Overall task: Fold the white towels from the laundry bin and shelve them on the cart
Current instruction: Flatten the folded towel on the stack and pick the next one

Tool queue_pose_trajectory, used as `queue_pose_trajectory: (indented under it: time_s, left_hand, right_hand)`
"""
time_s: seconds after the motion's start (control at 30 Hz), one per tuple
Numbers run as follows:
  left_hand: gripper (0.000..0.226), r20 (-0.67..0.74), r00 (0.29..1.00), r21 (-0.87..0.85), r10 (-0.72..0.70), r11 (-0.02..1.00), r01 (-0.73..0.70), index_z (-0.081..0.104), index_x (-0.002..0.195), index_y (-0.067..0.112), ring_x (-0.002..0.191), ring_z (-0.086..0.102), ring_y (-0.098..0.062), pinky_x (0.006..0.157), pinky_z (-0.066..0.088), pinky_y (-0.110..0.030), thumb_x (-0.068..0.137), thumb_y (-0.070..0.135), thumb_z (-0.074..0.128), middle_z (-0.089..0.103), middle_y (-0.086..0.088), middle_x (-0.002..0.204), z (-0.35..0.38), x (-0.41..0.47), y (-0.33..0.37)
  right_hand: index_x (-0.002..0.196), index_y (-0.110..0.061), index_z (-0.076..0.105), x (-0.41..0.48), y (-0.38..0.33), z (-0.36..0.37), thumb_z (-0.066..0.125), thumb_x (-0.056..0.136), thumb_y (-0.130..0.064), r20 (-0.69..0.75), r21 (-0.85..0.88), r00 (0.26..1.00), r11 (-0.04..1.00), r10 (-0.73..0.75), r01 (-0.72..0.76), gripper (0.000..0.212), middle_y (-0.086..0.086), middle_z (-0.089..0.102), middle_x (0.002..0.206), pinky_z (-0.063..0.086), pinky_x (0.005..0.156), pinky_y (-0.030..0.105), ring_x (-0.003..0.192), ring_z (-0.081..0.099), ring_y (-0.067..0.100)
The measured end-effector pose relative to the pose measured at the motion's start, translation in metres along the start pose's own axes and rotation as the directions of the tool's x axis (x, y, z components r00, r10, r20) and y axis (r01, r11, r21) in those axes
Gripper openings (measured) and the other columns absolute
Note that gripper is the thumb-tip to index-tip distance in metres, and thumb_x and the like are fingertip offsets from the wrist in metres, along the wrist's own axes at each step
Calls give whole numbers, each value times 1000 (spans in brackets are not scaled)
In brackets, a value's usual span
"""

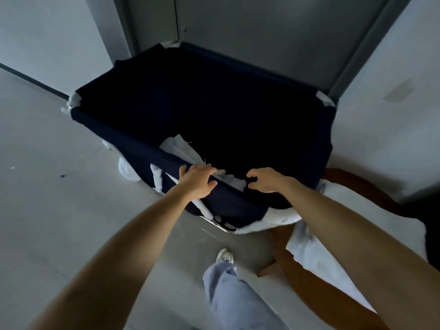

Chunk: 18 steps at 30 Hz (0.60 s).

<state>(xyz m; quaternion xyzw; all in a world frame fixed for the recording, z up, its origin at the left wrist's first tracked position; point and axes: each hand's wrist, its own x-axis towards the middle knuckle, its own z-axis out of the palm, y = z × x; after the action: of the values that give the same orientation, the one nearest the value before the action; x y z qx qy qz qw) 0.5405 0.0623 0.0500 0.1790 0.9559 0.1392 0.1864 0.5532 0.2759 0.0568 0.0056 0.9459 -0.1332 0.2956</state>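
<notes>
A dark navy fabric laundry bin (238, 96) on a metal frame stands in front of me. Crumpled white towels (177, 148) lie inside it at the near left corner. My left hand (197, 179) grips the bin's near rim, fingers over the top and thumb on the outer side. My right hand (265, 181) hovers just inside the same rim to the right, its fingers loosely curled and holding nothing. Another white towel (273, 219) hangs at the bin's near right corner. Most of the bin's inside is too dark to make out.
A brown wooden surface (295, 270) at the lower right carries a spread white towel (333, 253). Grey walls and a door (262, 32) close in behind the bin. Pale floor (59, 198) stretches to the left. My leg and a white shoe (225, 256) are below.
</notes>
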Motion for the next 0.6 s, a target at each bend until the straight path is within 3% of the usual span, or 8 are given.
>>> queue_pose_trajectory:
  time_s: [0.27, 0.47, 0.6]
  left_hand:
    - [49, 145, 979, 51, -144, 989, 138, 23, 147, 28, 139, 26, -23, 108, 20, -44, 100, 37, 34, 26, 4, 154, -17, 112, -33]
    - [52, 212, 957, -37, -199, 977, 212, 23, 147, 28, 138, 27, -23, 107, 24, -45, 99, 38, 38, 22, 6, 155, -3, 184, -50]
    - [55, 274, 943, -32, -190, 978, 207, 17, 148, 33, 141, 18, -26, 109, 20, -46, 98, 38, 39, 16, 6, 157, 24, 223, -64]
  right_hand:
    - [132, -9, 46, 122, 31, -38, 48, 96, -25, 151, -47, 988, 998, -23, 31, 40, 14, 51, 129, 41, 87, 29, 114, 50, 26]
    - [130, -9, 48, 190, 54, -60, 47, 96, -23, 220, -36, 975, 999, -3, 11, 37, 13, 51, 130, 43, 96, 33, 115, 50, 26]
    - [136, -13, 44, 234, 77, -47, 46, 97, -26, 287, -32, 957, 999, 36, -28, 41, 12, 49, 133, 43, 90, 28, 115, 51, 24]
